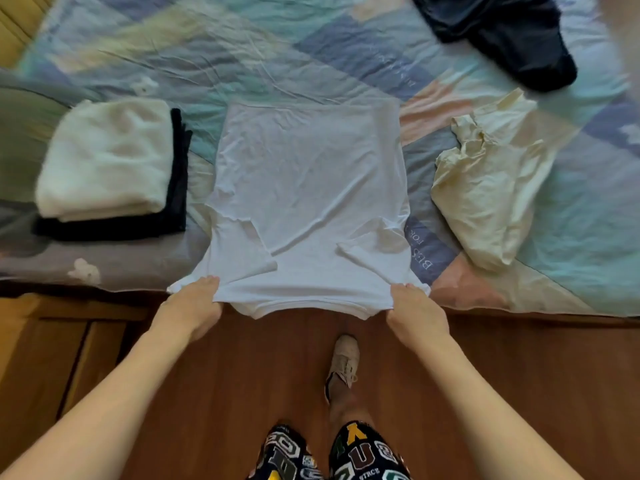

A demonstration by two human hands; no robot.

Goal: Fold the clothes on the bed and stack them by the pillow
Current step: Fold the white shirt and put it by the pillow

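A white T-shirt (311,188) lies flat on the bed with both sleeves folded inward, its near end hanging over the bed's edge. My left hand (192,306) grips the near left corner of the shirt. My right hand (414,311) grips the near right corner. To the left, beside a grey-green pillow (24,133), sits a stack of a folded white garment (107,157) on a folded black one (114,226). A crumpled cream garment (491,181) lies on the right, and a dark navy garment (512,39) lies at the far right.
The bed has a pastel patchwork cover (214,57). Its near edge runs across the middle of the view, above a brown wooden floor (263,368). A wooden cabinet (45,344) stands at the lower left. My legs and one shoe (344,358) are below.
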